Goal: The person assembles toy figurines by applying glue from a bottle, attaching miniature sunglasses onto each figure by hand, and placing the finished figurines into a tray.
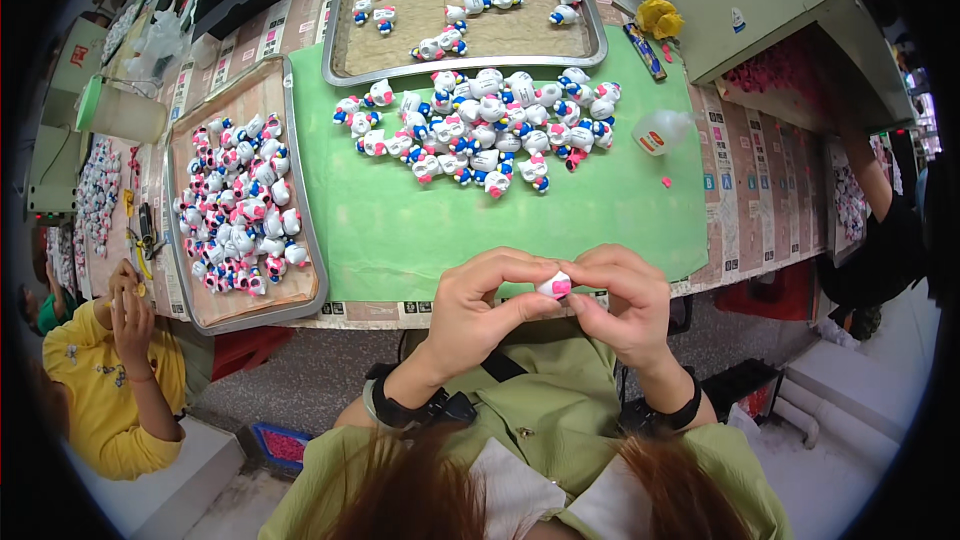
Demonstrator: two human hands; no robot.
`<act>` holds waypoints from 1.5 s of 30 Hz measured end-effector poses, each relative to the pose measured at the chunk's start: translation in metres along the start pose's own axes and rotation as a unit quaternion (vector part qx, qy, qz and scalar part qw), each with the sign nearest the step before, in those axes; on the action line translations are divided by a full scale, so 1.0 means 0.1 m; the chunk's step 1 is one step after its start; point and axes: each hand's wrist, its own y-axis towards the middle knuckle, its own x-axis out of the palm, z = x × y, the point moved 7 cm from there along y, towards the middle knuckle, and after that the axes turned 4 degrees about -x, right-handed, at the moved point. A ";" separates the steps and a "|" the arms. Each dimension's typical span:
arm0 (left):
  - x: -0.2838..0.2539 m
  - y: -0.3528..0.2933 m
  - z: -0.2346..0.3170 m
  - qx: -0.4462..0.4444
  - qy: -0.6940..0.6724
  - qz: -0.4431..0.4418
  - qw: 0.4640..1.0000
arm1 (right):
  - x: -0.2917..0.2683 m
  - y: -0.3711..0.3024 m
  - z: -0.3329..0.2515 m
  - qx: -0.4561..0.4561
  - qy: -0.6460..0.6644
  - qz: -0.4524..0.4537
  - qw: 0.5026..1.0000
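Both my hands meet just past the table's near edge, pinching one small white figurine [554, 286] with a pink patch. My left hand [482, 302] grips it from the left with thumb and fingertips. From the other side, my right hand [630, 308] closes on it the same way; the fingertips hide most of its body. Beyond my hands, a pile of white, blue and pink figurines [490, 120] lies on a green mat [370, 240].
A metal tray [318, 285] at the left is full of figurines with pink parts. Another tray [335, 52] at the back holds scattered ones. At the right are a small bottle [660, 130], a glue tube [645, 50] and a metal cabinet [760, 0]. A person in yellow [110, 390] works at left.
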 end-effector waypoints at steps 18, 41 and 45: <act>-0.08 -0.01 -0.22 -0.175 -0.284 0.040 0.942 | 0.09 0.14 -0.46 -0.055 -0.180 -0.017 0.982; -0.93 0.43 0.31 -0.016 0.623 0.227 0.749 | -0.90 -0.05 -0.83 -0.218 -0.087 0.284 0.930; -1.02 0.35 0.28 -0.041 0.592 0.251 0.765 | -1.17 0.29 0.23 0.027 -0.125 0.259 0.957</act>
